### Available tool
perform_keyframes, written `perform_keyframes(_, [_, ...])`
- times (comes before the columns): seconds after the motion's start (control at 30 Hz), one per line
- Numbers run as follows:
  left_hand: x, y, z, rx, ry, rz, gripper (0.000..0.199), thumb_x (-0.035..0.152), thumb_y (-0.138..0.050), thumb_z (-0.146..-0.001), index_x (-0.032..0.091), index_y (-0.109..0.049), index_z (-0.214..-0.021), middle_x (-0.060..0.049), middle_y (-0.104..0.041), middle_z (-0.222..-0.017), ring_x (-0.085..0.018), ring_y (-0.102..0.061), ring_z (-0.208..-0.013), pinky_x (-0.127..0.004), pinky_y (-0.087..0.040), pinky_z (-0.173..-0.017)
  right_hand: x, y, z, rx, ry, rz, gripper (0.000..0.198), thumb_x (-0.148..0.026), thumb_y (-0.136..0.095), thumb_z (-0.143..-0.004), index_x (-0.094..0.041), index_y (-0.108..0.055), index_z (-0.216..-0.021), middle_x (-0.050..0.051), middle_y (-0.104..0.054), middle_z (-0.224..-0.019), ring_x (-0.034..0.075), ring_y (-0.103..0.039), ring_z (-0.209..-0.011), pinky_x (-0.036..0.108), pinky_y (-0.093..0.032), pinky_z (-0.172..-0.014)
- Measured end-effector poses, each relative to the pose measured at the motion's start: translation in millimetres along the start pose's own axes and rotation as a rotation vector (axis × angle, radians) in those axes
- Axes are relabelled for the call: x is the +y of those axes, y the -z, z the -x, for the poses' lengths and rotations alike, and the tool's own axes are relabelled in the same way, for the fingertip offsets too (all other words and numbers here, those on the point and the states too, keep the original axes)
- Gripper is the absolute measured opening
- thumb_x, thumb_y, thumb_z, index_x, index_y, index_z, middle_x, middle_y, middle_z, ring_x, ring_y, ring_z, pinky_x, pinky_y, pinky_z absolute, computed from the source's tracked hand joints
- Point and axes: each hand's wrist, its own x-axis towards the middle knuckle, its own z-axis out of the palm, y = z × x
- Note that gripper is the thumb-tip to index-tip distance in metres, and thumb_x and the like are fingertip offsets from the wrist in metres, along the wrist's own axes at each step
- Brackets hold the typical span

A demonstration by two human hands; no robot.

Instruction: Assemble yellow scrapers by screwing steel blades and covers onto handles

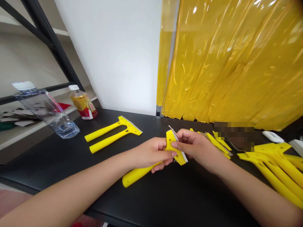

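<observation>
"What's at left?"
"Two yellow scrapers (110,141) on a black table (59,167)."
"Middle?"
"Above the table, the left hand (153,153) curls its fingers round a third scraper (139,175) at the neck. It looks light, stiff, smooth. Best held by the handle; the metal edge could cut."
"Right?"
"The right hand (199,146), thumb and fingers pinching its head."

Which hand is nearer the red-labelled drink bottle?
Left. The left hand grips a yellow scraper, nearer the camera and rightward of the red-labelled drink bottle; the right hand is farther right, at the scraper's head.
</observation>
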Motion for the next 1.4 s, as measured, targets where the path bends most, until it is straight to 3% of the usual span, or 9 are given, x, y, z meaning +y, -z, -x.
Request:
perform_keyframes(0.2, [5.0, 3.1, -0.4, 0.111, -0.011, -0.106, 0.025, 0.039, -0.056, -0.098, 0.022, -0.050, -0.081, 0.006, -0.054, -0.067, -0.007, -0.045, -0.041, -0.021, -0.035, -0.039, 3.6, 6.3, 0.5, 0.180, 0.101, 0.033, 0.044, -0.063, -0.072, -0.088, -0.022, -0.058, -0.083, -0.007, -0.039, -0.066, 0.009, -0.031, -0.057, 0.025, -0.025, -0.051])
perform_keyframes(0.37, [13.3, 3.1, 7.7, 0.394, -0.250, -0.883, 0.015, 0.028, -0.050, -0.099, 0.022, -0.055, -0.086, 0.000, -0.061, -0.076, -0.014, -0.056, -0.061, -0.027, -0.039, -0.057, -3.1, 1.6, 7.4, 0.157, 0.091, 0.055, 0.054, -0.074, -0.060, -0.091, -0.022, -0.059, -0.078, -0.006, -0.033, -0.063, 0.010, -0.027, -0.054, 0.027, -0.020, -0.047])
perform_keyframes(0.53, [12.2, -3.1, 13.5, 0.427, -0.205, -1.398, 0.022, 0.026, -0.043, -0.101, 0.019, -0.063, -0.109, -0.009, -0.068, -0.095, -0.024, -0.065, -0.075, -0.032, -0.040, -0.063, -6.5, -11.5, 13.1, 0.080, -0.158, -0.112, 0.048, -0.065, -0.073, -0.085, -0.022, -0.052, -0.076, -0.008, -0.034, -0.060, 0.008, -0.024, -0.051, 0.027, -0.014, -0.047])
perform_keyframes(0.7, [10.7, 0.1, 11.2, 0.622, -0.243, -0.993, 0.058, 0.029, -0.056, -0.098, 0.024, -0.039, -0.153, -0.012, -0.068, -0.122, -0.025, -0.068, -0.091, -0.036, -0.048, -0.078, -1.7, -7.5, 7.9, 0.089, -0.109, -0.290, 0.038, -0.048, -0.083, -0.080, -0.022, -0.054, -0.082, -0.010, -0.032, -0.059, 0.007, -0.021, -0.052, 0.027, -0.011, -0.048])
perform_keyframes(0.8, [11.2, 2.3, 5.8, 0.622, -0.270, -0.449, 0.071, 0.035, -0.066, -0.095, 0.025, -0.029, -0.155, -0.006, -0.068, -0.113, -0.017, -0.062, -0.078, -0.030, -0.047, -0.070, 1.7, 0.2, 3.3, 0.129, -0.022, -0.317, 0.034, -0.045, -0.081, -0.083, -0.022, -0.056, -0.082, -0.010, -0.035, -0.058, 0.007, -0.023, -0.052, 0.027, -0.013, -0.049])
perform_keyframes(0.9, [12.7, 1.5, 1.6, 0.492, -0.241, -0.086, 0.052, 0.038, -0.071, -0.093, 0.019, -0.049, -0.136, -0.002, -0.067, -0.096, -0.012, -0.056, -0.069, -0.026, -0.044, -0.063, 3.6, 5.3, 0.8, 0.122, 0.033, -0.302, 0.030, -0.042, -0.078, -0.086, -0.021, -0.058, -0.082, -0.010, -0.036, -0.058, 0.007, -0.024, -0.052, 0.027, -0.015, -0.049])
perform_keyframes(1.03, [14.2, -2.8, 1.8, 0.380, -0.132, 0.084, 0.030, 0.043, -0.071, -0.093, 0.013, -0.066, -0.090, -0.001, -0.064, -0.075, -0.010, -0.051, -0.061, -0.025, -0.040, -0.059, 3.3, 6.4, 0.0, 0.076, 0.045, -0.277, 0.031, -0.044, -0.077, -0.088, -0.021, -0.057, -0.082, -0.009, -0.037, -0.061, 0.008, -0.025, -0.053, 0.027, -0.017, -0.050])
perform_keyframes(1.27, [9.3, -4.1, 1.4, 0.412, -0.116, 0.171, 0.027, 0.041, -0.072, -0.091, 0.016, -0.064, -0.084, -0.002, -0.066, -0.078, -0.009, -0.052, -0.058, -0.025, -0.040, -0.058, 4.9, 23.5, -1.3, 0.266, 0.113, 0.302, 0.048, -0.061, -0.056, -0.098, -0.022, -0.052, -0.070, -0.004, -0.041, -0.063, 0.013, -0.038, -0.060, 0.029, -0.029, -0.057])
perform_keyframes(1.4, [4.9, 0.3, -1.1, 0.460, -0.120, 0.109, 0.031, 0.043, -0.068, -0.094, 0.016, -0.063, -0.081, 0.000, -0.062, -0.074, -0.009, -0.050, -0.058, -0.026, -0.040, -0.058, 7.5, 34.5, -0.9, 0.355, 0.107, 0.725, 0.029, -0.043, -0.044, -0.105, -0.027, -0.065, -0.094, 0.000, -0.066, -0.085, 0.018, -0.058, -0.077, 0.031, -0.038, -0.069])
